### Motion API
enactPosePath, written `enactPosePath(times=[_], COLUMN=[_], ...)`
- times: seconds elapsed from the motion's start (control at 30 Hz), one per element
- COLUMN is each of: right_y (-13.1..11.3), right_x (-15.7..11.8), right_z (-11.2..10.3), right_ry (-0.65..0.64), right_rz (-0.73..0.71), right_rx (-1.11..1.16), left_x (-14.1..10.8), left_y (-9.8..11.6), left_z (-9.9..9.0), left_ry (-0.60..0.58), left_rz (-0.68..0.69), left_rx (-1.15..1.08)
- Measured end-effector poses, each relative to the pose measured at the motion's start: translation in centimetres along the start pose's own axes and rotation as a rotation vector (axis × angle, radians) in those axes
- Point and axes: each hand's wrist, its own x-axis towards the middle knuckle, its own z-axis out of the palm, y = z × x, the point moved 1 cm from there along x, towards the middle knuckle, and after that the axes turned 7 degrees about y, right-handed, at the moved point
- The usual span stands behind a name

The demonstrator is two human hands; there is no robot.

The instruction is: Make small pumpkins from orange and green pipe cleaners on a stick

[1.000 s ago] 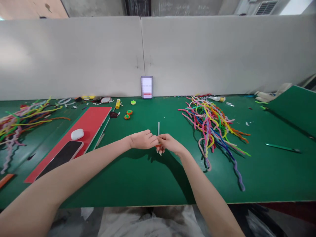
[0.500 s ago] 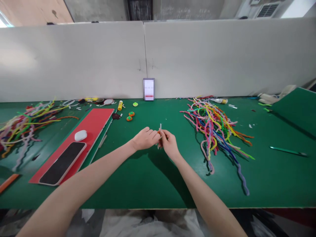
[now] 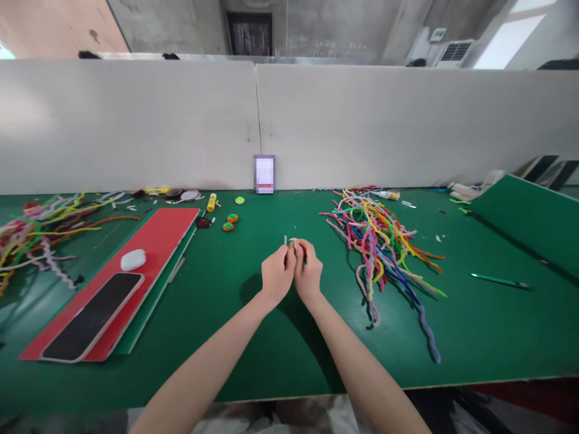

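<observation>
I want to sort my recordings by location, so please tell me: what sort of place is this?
Probably a craft workshop, though I cannot be certain: a long green table carries loose, colourful pipe cleaners, with a plain white partition standing behind.

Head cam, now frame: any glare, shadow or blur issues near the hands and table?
Head view: pale glare on the far left of the white partition; head view: soft shadows on the green tabletop, one beside the left hand; head view: upright screen pixelated; head view: small orange piece at the fingertips too small to make out.
</observation>
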Motion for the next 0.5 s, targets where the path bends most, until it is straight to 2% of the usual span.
enactPosePath(times=[0.1,0.17,0.27,0.37,0.5], right_y=[-0.1,-0.1,0.0,0.0,0.0], right_x=[0.1,0.3,0.9,1.4,1.5], right_z=[-0.2,-0.3,-0.5,-0.7,-0.9], right_ry=[0.032,0.020,-0.071,-0.172,-0.188], right_rz=[0.006,0.046,0.099,0.084,0.084], right_rx=[0.024,0.042,0.044,0.035,0.013], left_x=[0.0,0.1,0.6,1.2,1.6], left_y=[0.7,0.7,0.1,-0.6,-1.3], left_z=[0.2,0.2,0.1,-0.2,-0.7], left_ry=[-0.019,-0.030,-0.089,-0.166,-0.249], left_rz=[-0.180,-0.238,-0.257,-0.238,-0.193], left_rx=[-0.162,-0.249,-0.352,-0.398,-0.357])
